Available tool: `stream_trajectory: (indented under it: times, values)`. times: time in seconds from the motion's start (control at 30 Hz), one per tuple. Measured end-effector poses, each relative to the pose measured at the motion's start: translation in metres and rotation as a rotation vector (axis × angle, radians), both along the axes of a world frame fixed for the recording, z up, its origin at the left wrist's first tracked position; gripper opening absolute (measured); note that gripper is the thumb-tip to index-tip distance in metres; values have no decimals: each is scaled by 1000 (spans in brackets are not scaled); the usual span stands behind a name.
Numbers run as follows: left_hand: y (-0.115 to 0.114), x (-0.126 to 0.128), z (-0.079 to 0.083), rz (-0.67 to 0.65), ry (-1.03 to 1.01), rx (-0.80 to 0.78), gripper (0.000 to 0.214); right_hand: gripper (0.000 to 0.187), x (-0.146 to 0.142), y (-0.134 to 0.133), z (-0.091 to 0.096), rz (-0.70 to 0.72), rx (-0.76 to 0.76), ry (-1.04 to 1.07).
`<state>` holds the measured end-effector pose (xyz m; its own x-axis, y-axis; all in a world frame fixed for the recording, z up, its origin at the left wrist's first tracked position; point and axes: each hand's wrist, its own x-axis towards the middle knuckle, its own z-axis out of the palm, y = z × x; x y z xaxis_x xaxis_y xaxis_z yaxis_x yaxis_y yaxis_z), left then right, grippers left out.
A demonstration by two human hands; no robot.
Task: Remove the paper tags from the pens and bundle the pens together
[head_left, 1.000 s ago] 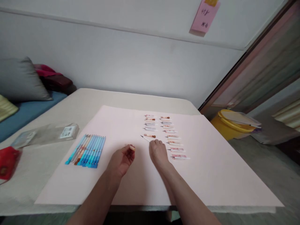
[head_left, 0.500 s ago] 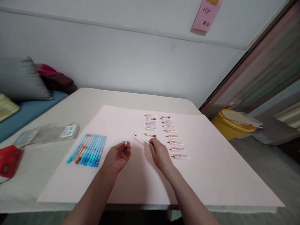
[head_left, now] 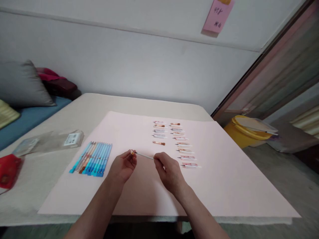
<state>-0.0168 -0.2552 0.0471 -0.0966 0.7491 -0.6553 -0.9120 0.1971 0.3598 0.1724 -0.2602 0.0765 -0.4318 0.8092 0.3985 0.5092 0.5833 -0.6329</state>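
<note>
My left hand [head_left: 124,169] is closed on a pen barrel [head_left: 132,152], of which only the orange-rimmed end shows between thumb and fingers. A thin white pen refill [head_left: 145,155] is pinched by its rear end in my right hand [head_left: 168,168]. Its dark tip points left and meets the end of the barrel, but I cannot tell whether it is inside. Just beyond my hands lies a brown-and-orange pen part [head_left: 159,143]. Several disassembled pens with refills beside them, such as a pink one [head_left: 189,165], lie in two columns to the right.
A row of blue and brown pens [head_left: 93,158] lies left of my hands on the pink sheet [head_left: 236,186]. Farther left are a clear plastic bag [head_left: 56,142] and a red object [head_left: 9,171]. A yellow bucket [head_left: 236,134] stands right of the table.
My right hand has moved left and turned the refill, bringing its tip from open space to the barrel's end. The left hand stays nearly in place, still holding the barrel.
</note>
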Motion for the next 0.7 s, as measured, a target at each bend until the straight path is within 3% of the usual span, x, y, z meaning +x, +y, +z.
stream_trajectory:
  times: [0.2,0.47,0.7]
  values:
    - [0,0,-2,9,53,9,10,15,0,-2,4,-4,22,-21]
    - [-6,9,3,81,343,172,13,16,-8,-8,4,15,68,-57]
    - [-8,10,8,98,437,212,19,18,-11,-10,3,19,67,-72]
